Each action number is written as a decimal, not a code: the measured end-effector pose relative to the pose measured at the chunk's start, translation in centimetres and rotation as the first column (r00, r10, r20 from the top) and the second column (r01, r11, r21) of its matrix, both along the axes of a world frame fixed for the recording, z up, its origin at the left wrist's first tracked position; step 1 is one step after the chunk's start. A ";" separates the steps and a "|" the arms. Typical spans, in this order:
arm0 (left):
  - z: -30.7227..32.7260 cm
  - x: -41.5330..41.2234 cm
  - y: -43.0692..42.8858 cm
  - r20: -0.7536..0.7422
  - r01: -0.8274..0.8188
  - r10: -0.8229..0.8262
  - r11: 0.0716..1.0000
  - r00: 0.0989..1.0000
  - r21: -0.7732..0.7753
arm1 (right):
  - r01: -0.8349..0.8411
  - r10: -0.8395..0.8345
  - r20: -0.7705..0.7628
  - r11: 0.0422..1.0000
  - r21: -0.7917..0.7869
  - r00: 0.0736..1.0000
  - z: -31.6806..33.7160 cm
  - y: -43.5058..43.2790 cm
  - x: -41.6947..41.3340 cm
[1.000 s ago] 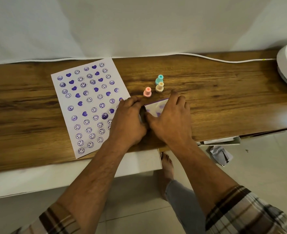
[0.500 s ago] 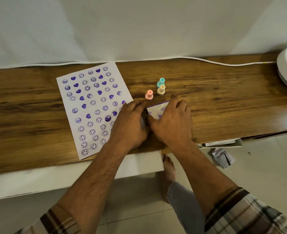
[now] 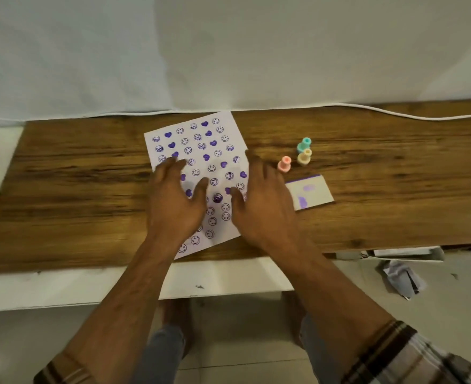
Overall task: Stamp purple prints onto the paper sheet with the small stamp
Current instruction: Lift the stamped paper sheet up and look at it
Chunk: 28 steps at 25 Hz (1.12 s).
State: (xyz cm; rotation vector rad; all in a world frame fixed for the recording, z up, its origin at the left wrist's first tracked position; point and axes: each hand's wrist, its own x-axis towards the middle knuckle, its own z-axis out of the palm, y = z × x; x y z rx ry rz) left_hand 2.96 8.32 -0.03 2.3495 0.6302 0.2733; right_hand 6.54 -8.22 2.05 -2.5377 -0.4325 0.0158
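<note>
On the wooden tabletop (image 3: 76, 173), near the middle of its length and reaching from the far edge almost to the near edge, lies the paper sheet (image 3: 201, 151), turned a little so its corners point off-square. It is covered with purple prints, smiley faces and solid hearts in rough rows. Both hands are over the near half of the sheet. The left hand (image 3: 174, 200) is palm down with its fingers spread and its thumb angled toward the middle; it holds nothing. The right hand (image 3: 262, 200) is also palm down over the sheet's right edge, fingers loosely spread and blurred, and it too holds nothing. Whether either palm presses on the paper cannot be told.

Toward the right half of the tabletop, well clear of the sheet, stand 3 small stamps: the pink stamp (image 3: 284, 163) nearest the right hand, then the cream stamp (image 3: 304, 157) and the teal stamp (image 3: 304, 144) just behind it, those 2 touching or almost so. Nearer the front edge from them lies a white ink pad case (image 3: 312, 195) with purple smudges on top, just beside the right hand. A white cable (image 3: 395, 113) runs along the far edge of the tabletop.
</note>
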 end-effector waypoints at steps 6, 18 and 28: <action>0.1 0.5 2.8 -0.101 -0.288 0.275 0.818 0.956 -0.498 | -0.080 0.052 -0.125 0.971 -0.226 0.991 -2.0 1.5 0.0; -0.5 0.0 4.8 0.068 -0.333 0.481 0.694 0.874 -0.638 | -0.042 0.041 -0.103 0.999 -0.010 0.994 -1.2 0.3 0.4; 5.1 -11.9 0.4 0.124 -0.171 0.401 0.622 0.908 -0.764 | 0.438 -0.009 -0.608 0.703 0.561 0.794 2.3 -6.0 -7.6</action>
